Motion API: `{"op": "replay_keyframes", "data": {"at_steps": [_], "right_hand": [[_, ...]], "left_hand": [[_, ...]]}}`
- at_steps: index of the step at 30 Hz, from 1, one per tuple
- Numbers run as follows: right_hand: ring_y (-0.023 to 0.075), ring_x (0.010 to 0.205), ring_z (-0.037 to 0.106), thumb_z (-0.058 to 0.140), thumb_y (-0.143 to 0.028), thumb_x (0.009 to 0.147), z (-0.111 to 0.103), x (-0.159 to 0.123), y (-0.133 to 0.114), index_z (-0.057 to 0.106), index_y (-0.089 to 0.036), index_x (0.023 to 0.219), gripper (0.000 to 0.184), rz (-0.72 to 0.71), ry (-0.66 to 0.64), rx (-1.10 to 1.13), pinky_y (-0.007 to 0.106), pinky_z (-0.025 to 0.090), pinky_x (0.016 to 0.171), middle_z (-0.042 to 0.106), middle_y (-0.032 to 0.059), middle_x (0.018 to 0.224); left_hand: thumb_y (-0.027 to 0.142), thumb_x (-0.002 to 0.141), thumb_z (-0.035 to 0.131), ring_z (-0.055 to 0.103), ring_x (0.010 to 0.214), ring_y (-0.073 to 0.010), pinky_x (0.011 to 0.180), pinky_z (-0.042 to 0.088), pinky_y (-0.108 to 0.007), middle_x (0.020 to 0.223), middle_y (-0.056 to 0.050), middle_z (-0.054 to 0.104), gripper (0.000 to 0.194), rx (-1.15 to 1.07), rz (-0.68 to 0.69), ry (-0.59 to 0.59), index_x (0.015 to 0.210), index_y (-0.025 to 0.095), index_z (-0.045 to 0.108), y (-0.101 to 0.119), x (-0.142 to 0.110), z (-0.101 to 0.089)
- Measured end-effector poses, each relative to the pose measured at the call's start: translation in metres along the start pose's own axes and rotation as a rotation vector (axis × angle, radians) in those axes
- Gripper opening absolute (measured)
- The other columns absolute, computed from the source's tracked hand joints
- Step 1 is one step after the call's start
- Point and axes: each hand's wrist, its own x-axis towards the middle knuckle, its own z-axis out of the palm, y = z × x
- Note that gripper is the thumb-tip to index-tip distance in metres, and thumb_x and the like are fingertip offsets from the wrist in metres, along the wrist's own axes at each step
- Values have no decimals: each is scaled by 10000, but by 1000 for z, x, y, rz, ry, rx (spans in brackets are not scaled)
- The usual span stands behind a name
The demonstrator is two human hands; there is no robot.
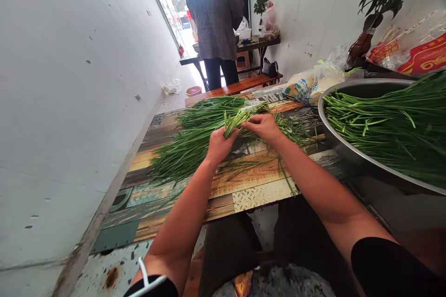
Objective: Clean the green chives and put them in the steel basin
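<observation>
My left hand (pixel 221 145) is closed round a bunch of garlic chives (pixel 237 120), whose pale cut ends point up and away. Against those stems, the thumb and fingers of my right hand (pixel 263 127) pinch together; exactly which stalks they hold is too small to make out. Long green leaves (pixel 184 148) trail from the bunch to the left over the table. Just behind lies another heap of chives (pixel 212 110), its stem ends toward the right. Loose trimmings (pixel 296 129) are scattered to the right of my right hand.
A large metal basin (pixel 358 147) full of chives stands at the right. Behind it are plastic bags (pixel 310 84) and a potted plant (pixel 374 21). The patchwork-patterned table (pixel 258 176) ends above my knees. Beyond a bench (pixel 226 92), a person (pixel 216 14) stands at another table.
</observation>
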Motion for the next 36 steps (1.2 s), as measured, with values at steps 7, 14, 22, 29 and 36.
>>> {"op": "replay_keyframes", "data": {"at_steps": [7,14,22,29,36], "right_hand": [[65,445,441,738,-584,685,-36,14,-3,618,-159,583,454,197,286,309,209,326,431,562,1,506],[108,592,527,800,-507,629,-6,2,-4,708,-147,742,388,86,34,78,241,419,555,662,22,680],[107,591,450,606,-336,788,-2,0,-2,614,-160,671,212,-116,129,-253,250,352,589,563,-8,620],[133,589,424,506,-316,879,-15,-1,-9,474,-192,523,378,-112,359,-630,296,293,610,515,26,570],[104,492,410,517,-685,812,-30,0,-13,552,-179,492,599,115,-103,-243,276,299,535,492,4,483]], "left_hand": [[330,853,600,623,778,-163,768,455,-274,848,-39,740,226,-34,-60,-6,871,154,741,1,-1,0],[358,860,600,632,809,-181,774,453,-287,859,-47,737,244,-24,-27,14,844,161,744,-3,-1,1],[329,844,613,602,730,-158,721,431,-268,785,-27,720,198,50,-35,12,792,164,708,4,-1,0],[307,837,604,606,728,-161,723,428,-276,770,-28,709,193,40,-30,32,757,167,710,5,-1,0],[370,830,616,625,757,-154,748,458,-264,811,-30,723,228,-75,-88,102,799,163,708,-7,1,3]]}}
